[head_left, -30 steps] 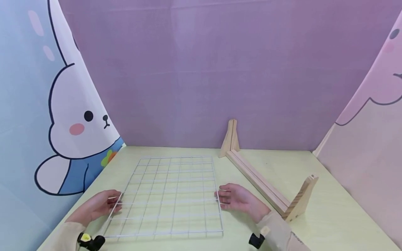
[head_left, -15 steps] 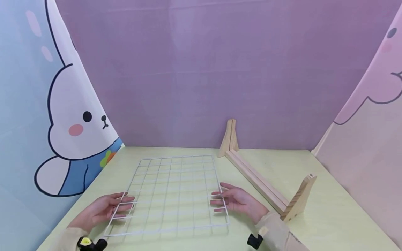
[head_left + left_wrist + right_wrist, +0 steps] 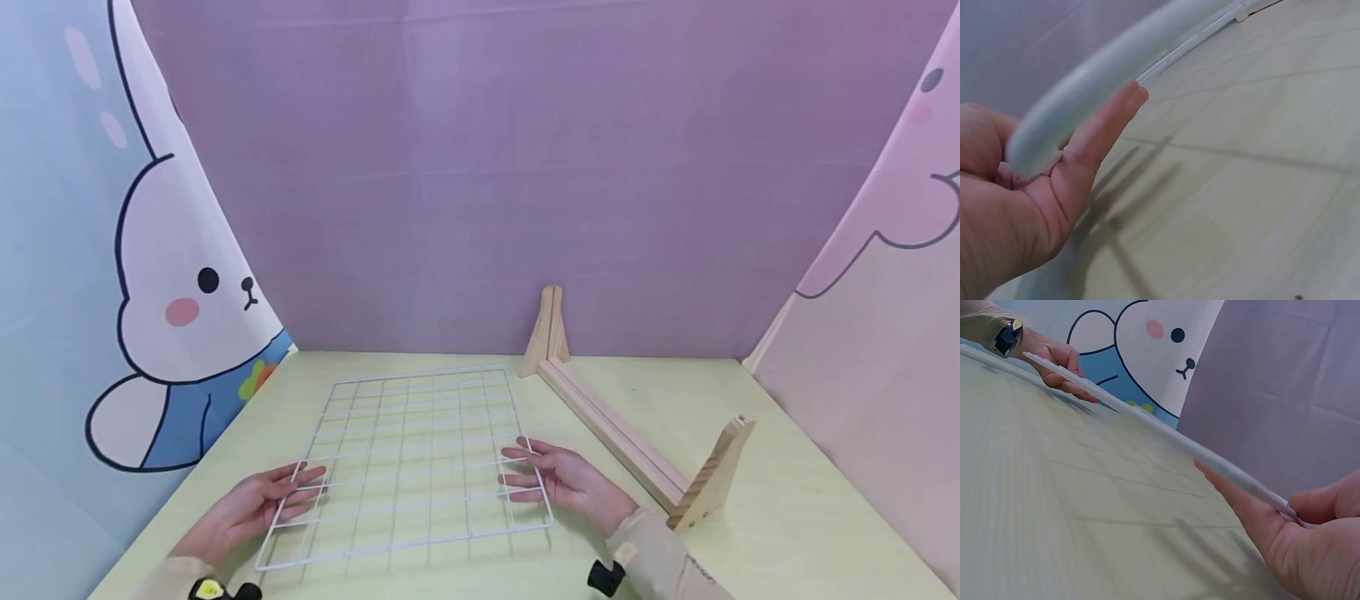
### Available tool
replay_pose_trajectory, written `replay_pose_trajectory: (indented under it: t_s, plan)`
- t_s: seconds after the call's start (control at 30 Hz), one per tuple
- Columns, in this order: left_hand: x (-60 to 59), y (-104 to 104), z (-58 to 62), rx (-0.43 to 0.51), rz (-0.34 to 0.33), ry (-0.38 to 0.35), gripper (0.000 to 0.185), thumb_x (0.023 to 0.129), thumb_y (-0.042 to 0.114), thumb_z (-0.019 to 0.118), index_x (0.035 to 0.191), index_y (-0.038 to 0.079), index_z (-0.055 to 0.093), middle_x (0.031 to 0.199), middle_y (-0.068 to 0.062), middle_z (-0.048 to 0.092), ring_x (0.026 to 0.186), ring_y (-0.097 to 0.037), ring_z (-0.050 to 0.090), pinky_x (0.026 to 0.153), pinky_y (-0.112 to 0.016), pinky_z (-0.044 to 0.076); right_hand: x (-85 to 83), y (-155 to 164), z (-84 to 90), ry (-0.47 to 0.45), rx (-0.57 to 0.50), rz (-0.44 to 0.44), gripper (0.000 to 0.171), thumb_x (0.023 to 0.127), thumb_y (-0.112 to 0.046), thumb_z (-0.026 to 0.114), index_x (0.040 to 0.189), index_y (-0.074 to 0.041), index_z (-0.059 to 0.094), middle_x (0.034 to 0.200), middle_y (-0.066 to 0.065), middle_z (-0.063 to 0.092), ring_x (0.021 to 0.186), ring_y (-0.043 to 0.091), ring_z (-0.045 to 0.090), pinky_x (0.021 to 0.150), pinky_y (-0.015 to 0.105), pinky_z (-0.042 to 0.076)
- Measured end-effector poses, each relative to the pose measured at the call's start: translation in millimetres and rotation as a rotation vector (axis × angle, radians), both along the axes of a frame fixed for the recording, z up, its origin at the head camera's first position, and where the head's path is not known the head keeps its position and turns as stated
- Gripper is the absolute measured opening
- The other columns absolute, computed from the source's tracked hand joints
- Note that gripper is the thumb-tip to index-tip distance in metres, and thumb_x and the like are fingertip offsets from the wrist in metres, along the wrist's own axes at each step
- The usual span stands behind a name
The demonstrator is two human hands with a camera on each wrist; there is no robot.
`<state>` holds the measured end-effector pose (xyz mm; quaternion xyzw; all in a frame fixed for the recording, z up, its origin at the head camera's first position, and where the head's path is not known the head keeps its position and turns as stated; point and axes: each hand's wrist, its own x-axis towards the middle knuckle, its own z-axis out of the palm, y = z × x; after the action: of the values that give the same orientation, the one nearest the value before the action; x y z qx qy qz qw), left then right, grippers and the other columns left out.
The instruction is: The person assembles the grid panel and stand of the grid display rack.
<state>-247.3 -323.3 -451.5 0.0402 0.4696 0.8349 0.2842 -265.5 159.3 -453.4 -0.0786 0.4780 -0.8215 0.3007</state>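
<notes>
White wire grid [image 3: 408,467] is held at its side edges by both hands, fingertips hidden beneath it.

wire grid [image 3: 1116,56]: blurred in left-wrist view | right hand [image 3: 1310,544]: cut off by frame edge

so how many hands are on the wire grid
2. The left hand holds the left edge of the wire grid near its front corner; the right hand holds the right edge, opposite.
</notes>
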Motion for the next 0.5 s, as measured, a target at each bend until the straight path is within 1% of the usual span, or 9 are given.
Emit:
replay_pose_trajectory:
  t_s: [0.1,0.2,0.27,0.33,0.5]
  plan:
    - [0.1,2,-1.3,0.002,0.008,0.005,0.081,0.103,-0.007,0.037,0.143,-0.006,-0.033,0.118,-0.005,0.068,0.115,-0.032,0.063,0.103,-0.047,0.044,-0.2,0,-0.2,0.014,0.003,0.012,0.058,0.106,-0.001,0.026,0.155,0.004,-0.004,0.156,0.029,0.024,0.127,0.046,0.05,0.095,0.057,0.046]
    - [-0.7,5,-0.7,-0.004,0.048,-0.004,0.082,0.101,-0.01,0.036,0.145,-0.003,-0.034,0.117,-0.004,0.069,0.114,-0.033,0.064,0.102,-0.048,0.044,-0.7,1,-0.9,0.029,-0.006,0.021,0.058,0.106,-0.001,0.024,0.156,0.001,-0.007,0.154,0.033,0.023,0.128,0.048,0.048,0.095,0.058,0.046]
    - [-0.9,8,1.0,-0.002,0.088,-0.021,0.085,0.1,-0.012,0.037,0.146,0.0,-0.033,0.115,-0.004,0.07,0.113,-0.035,0.064,0.101,-0.049,0.044,-1.0,1,-1.2,0.034,-0.017,0.02,0.059,0.106,-0.001,0.023,0.157,-0.001,-0.007,0.152,0.035,0.026,0.127,0.049,0.048,0.095,0.058,0.046]
    - [-1.4,11,2.8,0.012,0.11,-0.028,0.09,0.098,-0.013,0.039,0.146,0.004,-0.035,0.114,-0.005,0.07,0.113,-0.037,0.064,0.101,-0.05,0.044,-1.3,2,-1.1,0.038,-0.029,0.023,0.059,0.106,-0.002,0.023,0.157,-0.003,-0.008,0.15,0.036,0.029,0.125,0.048,0.051,0.094,0.058,0.047]
    - [-1.1,13,5.2,0.066,0.125,-0.024,0.098,0.096,-0.015,0.043,0.145,0.01,-0.039,0.115,-0.005,0.07,0.113,-0.038,0.063,0.101,-0.052,0.042,-1.6,4,0.5,0.041,-0.06,0.024,0.061,0.107,-0.004,0.024,0.158,-0.007,-0.009,0.147,0.035,0.037,0.123,0.047,0.054,0.093,0.059,0.047]
